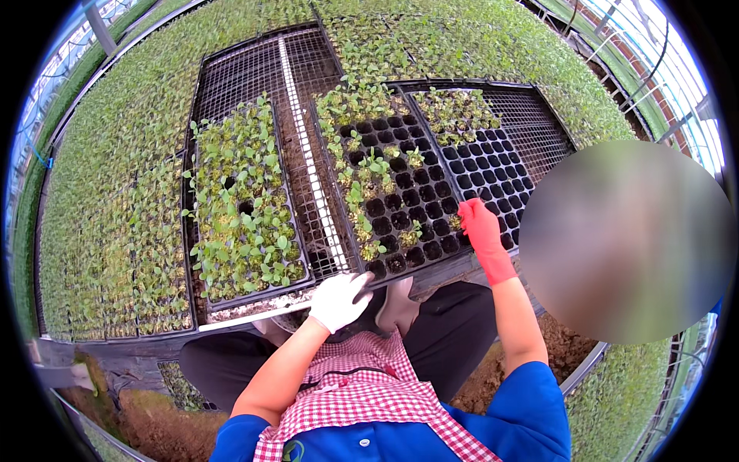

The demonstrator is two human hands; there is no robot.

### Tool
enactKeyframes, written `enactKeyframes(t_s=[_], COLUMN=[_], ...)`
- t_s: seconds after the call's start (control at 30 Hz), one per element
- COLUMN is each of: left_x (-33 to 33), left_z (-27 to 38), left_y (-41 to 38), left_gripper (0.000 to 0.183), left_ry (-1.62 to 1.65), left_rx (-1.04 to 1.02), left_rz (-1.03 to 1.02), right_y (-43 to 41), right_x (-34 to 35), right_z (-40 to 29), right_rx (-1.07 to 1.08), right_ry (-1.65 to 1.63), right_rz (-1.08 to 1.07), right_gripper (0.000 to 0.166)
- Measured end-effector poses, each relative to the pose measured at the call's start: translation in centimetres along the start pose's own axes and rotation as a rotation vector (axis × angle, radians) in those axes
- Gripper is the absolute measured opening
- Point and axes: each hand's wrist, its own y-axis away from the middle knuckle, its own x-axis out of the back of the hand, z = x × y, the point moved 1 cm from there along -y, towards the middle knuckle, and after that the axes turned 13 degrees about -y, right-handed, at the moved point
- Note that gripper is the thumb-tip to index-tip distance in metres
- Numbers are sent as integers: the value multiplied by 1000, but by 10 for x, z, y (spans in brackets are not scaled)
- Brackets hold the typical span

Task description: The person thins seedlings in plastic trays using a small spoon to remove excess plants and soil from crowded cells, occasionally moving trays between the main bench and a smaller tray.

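My left hand, in a white glove, is at the near left corner of the half-filled black plug tray. Its fingertips meet the tray's rim; whether they grip it is unclear. A red rubber glove covers my right hand, its fingers bunched over the right side of that tray, beside a small seedling plug. What its fingertips hold, if anything, is hidden. Leafy seedlings stand at the tray's left and far end, among many bare cells. To the right lies another tray, planted only at its far end.
A fuller seedling tray stands on the left. Wire mesh and a white slatted strip run between trays. Dense seedlings surround them. A blurred round patch hides the right side. Soil shows below the bench.
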Motion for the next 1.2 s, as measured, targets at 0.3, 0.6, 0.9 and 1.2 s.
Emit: enactKeyframes(t_s=[0.3,0.6,0.9,1.2], left_x=[2,2,2,10], left_z=[-1,-2,-3,1], left_y=[3,1,-1,-7], left_gripper=[35,41,39,36], left_ry=[0,17,19,-31], left_rx=[1,-14,-17,-12], left_rz=[-15,-54,-93,-55], right_y=[47,27,-174,-251], right_x=[6,25,82,64], right_z=[23,-16,33,16], right_rx=[-76,-24,-2,-19], right_ry=[-723,-857,-723,-11], right_rz=[241,295,364,200], right_gripper=[29,35,29,27])
